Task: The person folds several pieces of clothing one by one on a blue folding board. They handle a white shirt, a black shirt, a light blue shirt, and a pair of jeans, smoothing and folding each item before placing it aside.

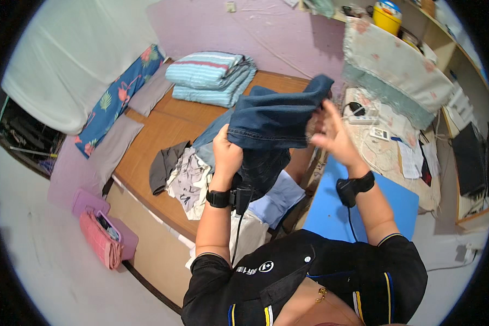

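1. Yellow round tub w/ blue-and-white lid (387,16) on shelf, up & right of right hand (331,133); white papers (413,157) on cluttered desk just right of it
2. White power strip (362,117) on desk near right hand's fingers
3. Wooden bed platform (163,146) under & left of left hand (226,155); folded striped blue blanket (212,76) beyond, by lilac wall (255,32)
4. Loose clothes pile (187,176) just left of left hand; pink bag (100,239) on floor well below-left
5. Dark blue denim jeans (274,117) held up between both hands above bed
6. Left hand shut round jeans' lower fold, black wrist strap
7. Right hand fingers spread wide, palm against jeans' right edge; grip unclear
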